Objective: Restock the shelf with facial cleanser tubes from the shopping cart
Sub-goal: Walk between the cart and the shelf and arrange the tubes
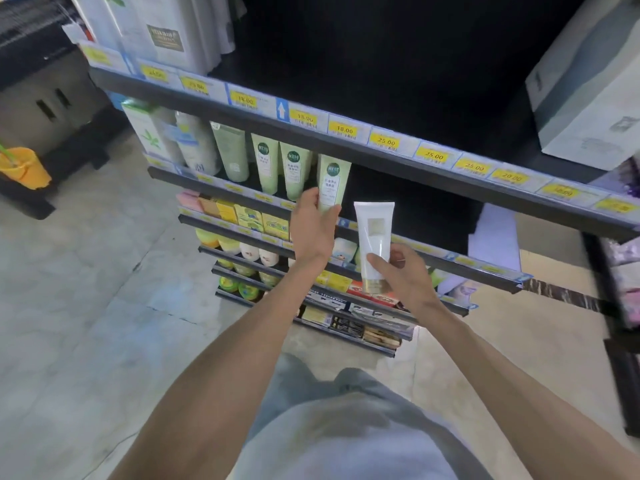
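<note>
Our left hand (313,226) grips the green tube (333,183) at the shelf (221,188) edge; our right hand (398,275) pinches the white tube (374,242) just beside. A careless nudge could topple the neighbouring tubes (280,166).

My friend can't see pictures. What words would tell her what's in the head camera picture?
A person stands at a store shelf, the left hand holding a green tube at the shelf's row of similar tubes, and the right hand holding a white tube with a gold cap pointing down. Yellow price tags line the shelf edges.
</note>
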`<control>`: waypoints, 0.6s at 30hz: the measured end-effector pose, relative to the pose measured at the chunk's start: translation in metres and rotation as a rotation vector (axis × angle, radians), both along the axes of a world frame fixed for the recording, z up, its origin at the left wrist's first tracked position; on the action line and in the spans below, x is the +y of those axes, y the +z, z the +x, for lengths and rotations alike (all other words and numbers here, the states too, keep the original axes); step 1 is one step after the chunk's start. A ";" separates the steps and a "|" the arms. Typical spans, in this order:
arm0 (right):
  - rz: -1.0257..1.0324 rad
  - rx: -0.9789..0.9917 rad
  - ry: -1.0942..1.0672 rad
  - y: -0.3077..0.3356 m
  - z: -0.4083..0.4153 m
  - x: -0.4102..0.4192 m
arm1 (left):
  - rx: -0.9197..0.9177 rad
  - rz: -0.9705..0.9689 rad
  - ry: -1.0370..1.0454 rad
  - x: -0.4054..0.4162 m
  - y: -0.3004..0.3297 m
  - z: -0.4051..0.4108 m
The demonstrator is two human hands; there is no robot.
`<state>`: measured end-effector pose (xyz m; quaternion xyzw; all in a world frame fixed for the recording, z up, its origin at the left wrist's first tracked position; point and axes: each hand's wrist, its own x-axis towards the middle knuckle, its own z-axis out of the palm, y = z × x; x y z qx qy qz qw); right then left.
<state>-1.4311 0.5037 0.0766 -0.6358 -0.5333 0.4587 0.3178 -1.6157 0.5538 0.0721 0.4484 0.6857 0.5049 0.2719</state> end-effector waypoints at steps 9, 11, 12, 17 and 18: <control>0.025 -0.029 0.001 -0.003 -0.002 0.018 | 0.085 0.136 0.104 0.034 -0.015 0.008; 0.035 -0.054 0.006 -0.004 0.000 0.021 | 0.071 0.142 0.120 0.042 -0.016 0.010; 0.036 -0.061 0.005 -0.005 0.001 0.022 | 0.073 0.141 0.128 0.046 -0.016 0.010; 0.053 -0.086 0.003 -0.008 0.006 0.032 | 0.141 0.115 0.176 0.050 -0.031 0.015; 0.058 -0.087 0.004 -0.009 0.006 0.033 | 0.149 0.110 0.186 0.050 -0.035 0.015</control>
